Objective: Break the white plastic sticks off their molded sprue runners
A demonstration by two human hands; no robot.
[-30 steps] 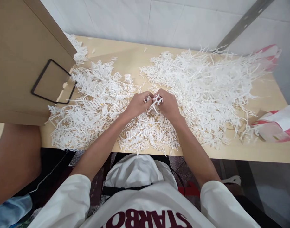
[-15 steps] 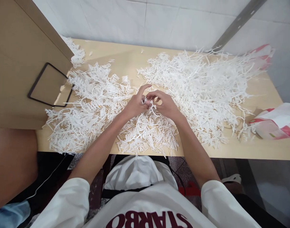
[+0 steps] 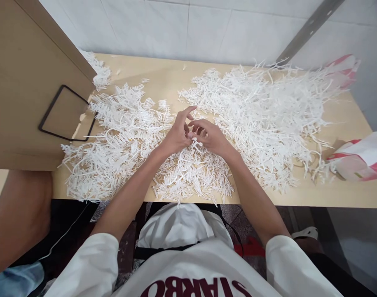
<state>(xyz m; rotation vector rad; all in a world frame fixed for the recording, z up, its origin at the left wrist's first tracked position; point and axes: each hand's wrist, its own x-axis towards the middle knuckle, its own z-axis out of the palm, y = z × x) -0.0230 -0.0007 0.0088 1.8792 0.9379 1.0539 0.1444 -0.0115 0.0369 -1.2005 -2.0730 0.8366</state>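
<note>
My left hand [image 3: 177, 134] and my right hand [image 3: 211, 138] meet over the middle of a light wooden table [image 3: 339, 194]. Together they pinch a small white branched plastic piece [image 3: 197, 142] between their fingertips; my left index finger sticks up. Heaps of the same white branched plastic pieces surround them: one heap on the left [image 3: 114, 140], a larger one on the right [image 3: 265, 111], and a smaller one [image 3: 191, 177] just under my hands near the front edge.
A wooden partition panel [image 3: 27, 82] with a black-framed cut-out stands at the left. Another person's bare limb [image 3: 18, 218] shows below it. A red-and-white plastic bag [image 3: 361, 159] lies at the right edge, another [image 3: 344, 66] at the far right by the tiled wall.
My hands have stayed together at the table's middle. The fingers have loosened from a tight grip on a bigger cluster to a fingertip pinch, and my left index finger has lifted.
</note>
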